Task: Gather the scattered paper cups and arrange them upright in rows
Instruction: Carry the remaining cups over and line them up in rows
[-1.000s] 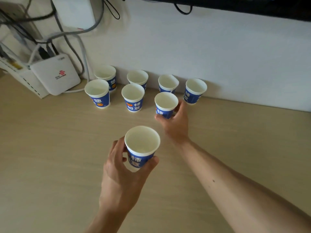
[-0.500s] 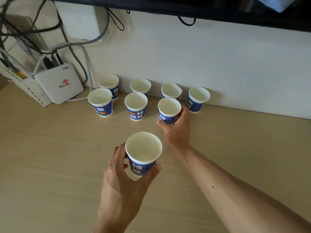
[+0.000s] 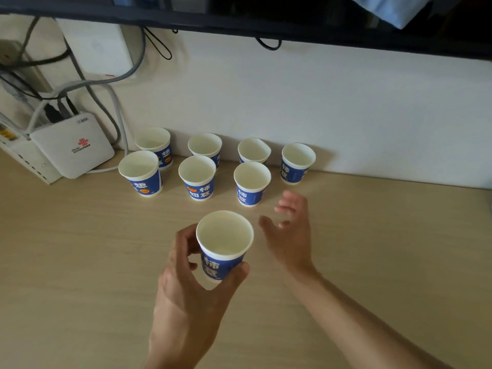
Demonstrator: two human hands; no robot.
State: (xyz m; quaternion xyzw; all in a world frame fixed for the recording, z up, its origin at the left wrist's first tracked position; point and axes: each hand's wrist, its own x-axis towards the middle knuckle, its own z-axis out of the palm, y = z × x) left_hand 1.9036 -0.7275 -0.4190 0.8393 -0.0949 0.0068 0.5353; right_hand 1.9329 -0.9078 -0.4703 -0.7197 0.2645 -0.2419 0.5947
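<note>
Several blue-and-white paper cups stand upright in two rows by the wall on the wooden table [image 3: 80,249]. The front row's rightmost cup [image 3: 251,185] stands free. At the right end of the back row is another cup [image 3: 297,163]. My left hand [image 3: 191,294] grips one more upright cup [image 3: 223,246] by its side, in front of the rows. My right hand [image 3: 290,230] hovers open and blurred just right of that cup, below the front row, holding nothing.
A white router [image 3: 72,147] with grey cables [image 3: 114,107] leans on the wall at the back left. A dark shelf edge [image 3: 266,30] runs overhead. The white wall [image 3: 346,102] stands directly behind the cups.
My right hand has let go of the front row's rightmost cup and pulled back toward me and to the right. The left hand still holds its cup.
</note>
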